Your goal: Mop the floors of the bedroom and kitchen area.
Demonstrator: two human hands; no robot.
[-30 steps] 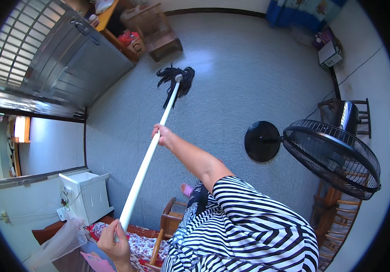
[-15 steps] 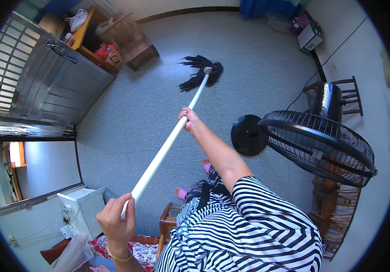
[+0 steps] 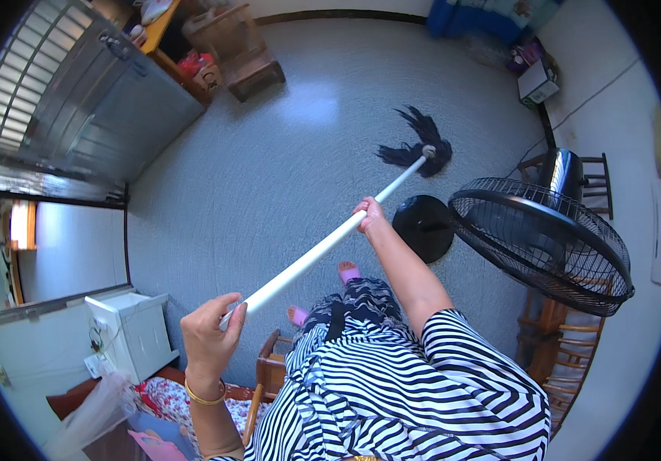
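Both my hands grip the long white handle of a mop (image 3: 309, 257), which slants from lower left to upper right. My left hand (image 3: 213, 323) is closed around the handle's top end. Farther down the handle, my right hand (image 3: 369, 213) wraps round it with the arm stretched forward. The mop's dark, stringy head (image 3: 422, 146) lies on the grey floor (image 3: 261, 184), its strands spread toward the left and far side. Just right of my right hand is the round black base (image 3: 423, 228) of a standing fan.
The black fan's wire cage (image 3: 545, 242) leans over the right side. Wooden chairs stand at the far left (image 3: 234, 58) and along the right wall (image 3: 572, 346). A white cabinet (image 3: 134, 330) is at the near left; a grey metal door (image 3: 107, 107) stands farther off. A box (image 3: 538, 81) sits far right.
The mop head has swept right and slightly nearer, toward the fan. My right hand moved right with the handle; my left hand shifted a little right and up.
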